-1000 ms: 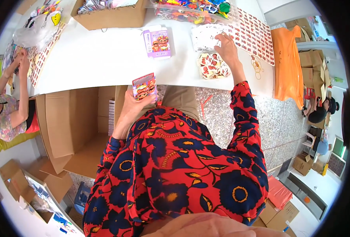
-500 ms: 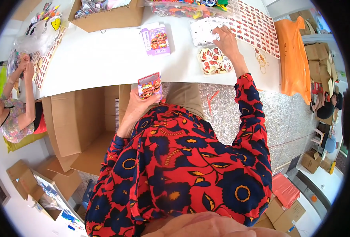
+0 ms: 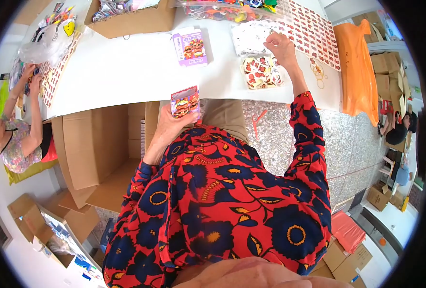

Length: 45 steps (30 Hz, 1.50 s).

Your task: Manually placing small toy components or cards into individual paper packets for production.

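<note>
Our left hand (image 3: 170,126): held close in front of our chest, forearm rising from the patterned sleeve, elbow bent and tucked near our side; fingers curled up and closed about what it grips, thumb on the near face, wrist straight, with the grip at the top of the hand, above the knuckles. Our right hand (image 3: 281,47): arm stretched forward and well out from the body, sleeve ending near mid-forearm, bare forearm running up to the wrist; hand bent downward at the wrist, fingertips (image 3: 269,41) pinched together at its far left edge, palm turned down behind the pinch.
</note>
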Each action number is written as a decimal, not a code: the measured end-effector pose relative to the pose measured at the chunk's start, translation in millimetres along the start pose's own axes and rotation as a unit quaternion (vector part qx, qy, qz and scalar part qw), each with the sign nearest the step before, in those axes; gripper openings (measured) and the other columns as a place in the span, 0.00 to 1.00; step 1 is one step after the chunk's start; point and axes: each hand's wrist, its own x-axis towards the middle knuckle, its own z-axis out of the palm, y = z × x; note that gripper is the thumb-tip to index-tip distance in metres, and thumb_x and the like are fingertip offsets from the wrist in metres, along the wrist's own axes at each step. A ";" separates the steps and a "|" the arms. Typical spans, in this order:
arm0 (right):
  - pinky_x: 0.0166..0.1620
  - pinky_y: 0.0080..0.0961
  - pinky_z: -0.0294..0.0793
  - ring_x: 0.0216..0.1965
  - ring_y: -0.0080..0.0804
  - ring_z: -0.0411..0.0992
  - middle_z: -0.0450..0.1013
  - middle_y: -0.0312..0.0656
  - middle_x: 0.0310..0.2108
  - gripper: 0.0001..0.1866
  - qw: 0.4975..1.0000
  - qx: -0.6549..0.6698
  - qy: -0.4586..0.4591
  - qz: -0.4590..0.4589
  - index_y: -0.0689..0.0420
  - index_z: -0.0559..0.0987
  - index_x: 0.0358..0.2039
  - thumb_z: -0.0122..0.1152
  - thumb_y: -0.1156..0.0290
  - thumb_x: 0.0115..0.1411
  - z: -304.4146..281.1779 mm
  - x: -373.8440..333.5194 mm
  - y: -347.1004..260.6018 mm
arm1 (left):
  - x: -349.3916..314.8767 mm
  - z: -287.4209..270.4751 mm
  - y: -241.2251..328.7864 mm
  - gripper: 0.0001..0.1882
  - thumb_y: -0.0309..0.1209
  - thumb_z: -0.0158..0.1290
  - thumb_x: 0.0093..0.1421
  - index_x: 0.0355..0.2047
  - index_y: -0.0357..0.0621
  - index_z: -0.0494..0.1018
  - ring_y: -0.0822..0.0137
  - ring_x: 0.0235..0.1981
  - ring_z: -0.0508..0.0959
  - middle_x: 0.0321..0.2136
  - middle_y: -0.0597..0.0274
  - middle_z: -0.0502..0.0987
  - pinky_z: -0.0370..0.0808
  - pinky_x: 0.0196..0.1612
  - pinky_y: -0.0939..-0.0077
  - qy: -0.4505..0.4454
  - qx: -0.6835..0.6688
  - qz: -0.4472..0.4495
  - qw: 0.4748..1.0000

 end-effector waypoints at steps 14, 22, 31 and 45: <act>0.35 0.27 0.74 0.29 0.30 0.75 0.76 0.38 0.25 0.13 0.994 0.003 -0.105 0.018 0.50 0.76 0.40 0.63 0.68 0.52 23.8 21.1 -20.9 | -0.9 7.2 -1.2 0.13 0.26 0.62 0.50 0.36 0.34 0.75 0.76 0.27 0.76 0.28 0.64 0.78 0.75 0.33 0.80 -0.020 0.003 0.000 1.000; 0.35 0.30 0.74 0.29 0.33 0.76 0.77 0.38 0.25 0.13 0.996 -0.069 -0.063 0.007 0.47 0.76 0.40 0.61 0.64 0.52 41.0 35.8 -19.9 | -0.1 6.3 -0.4 0.14 0.28 0.62 0.51 0.37 0.34 0.75 0.76 0.27 0.76 0.29 0.63 0.78 0.75 0.34 0.80 -0.022 0.022 -0.001 1.000; 0.37 0.32 0.74 0.31 0.41 0.76 0.77 0.44 0.29 0.13 0.990 -0.091 -0.105 -0.010 0.51 0.79 0.36 0.60 0.62 0.51 53.4 63.8 0.9 | 2.3 5.8 -1.4 0.15 0.29 0.62 0.50 0.37 0.34 0.75 0.75 0.28 0.76 0.29 0.62 0.78 0.76 0.35 0.79 -0.022 0.039 -0.004 0.999; 0.31 0.28 0.71 0.26 0.32 0.74 0.75 0.43 0.25 0.12 0.998 -0.062 -0.014 0.004 0.53 0.79 0.36 0.60 0.61 0.53 23.0 53.3 -12.3 | 6.3 5.2 -0.4 0.13 0.29 0.61 0.50 0.36 0.36 0.75 0.77 0.27 0.76 0.27 0.64 0.78 0.75 0.32 0.81 -0.032 0.041 -0.005 0.999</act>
